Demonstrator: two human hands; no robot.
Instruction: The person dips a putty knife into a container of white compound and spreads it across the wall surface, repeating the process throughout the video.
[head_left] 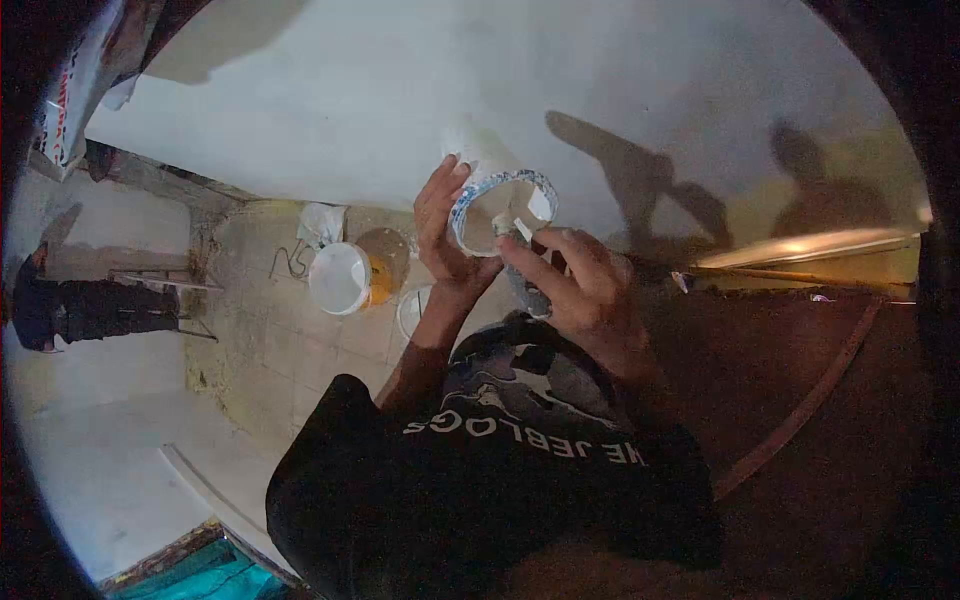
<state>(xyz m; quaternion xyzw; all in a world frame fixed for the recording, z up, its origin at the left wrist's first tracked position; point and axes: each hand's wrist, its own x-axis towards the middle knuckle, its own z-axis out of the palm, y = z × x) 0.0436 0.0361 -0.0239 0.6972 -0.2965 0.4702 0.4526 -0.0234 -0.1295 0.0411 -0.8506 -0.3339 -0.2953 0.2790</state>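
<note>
Gripping tub (508, 179) by its left side with the left hand (440, 230), curled around the wall; pinching dark-handled tool (529, 296) at the tub's mouth with the right hand (585, 282). Held up in front of the shirt (520, 440), mouth toward the camera, with blue-speckled rim and a white patch at the inner right. Too blurred to tell the tool's kind, or whether touching the tub's inside.

Likely to tip or twist if pushed hard by the tool, being apparently supported mostly from the left. Liable to drop bits over the tub's rim if lifted out overloaded; apt to slip from the pinch if smeared.

Below and left of the tub, a pail (404, 312); farther left, a yellow-sided bucket (380, 281) with a bag (322, 222) just beside. Well left of the tub, another person (95, 312). Beyond the tub, a pale wall (330, 120) with shadows.
</note>
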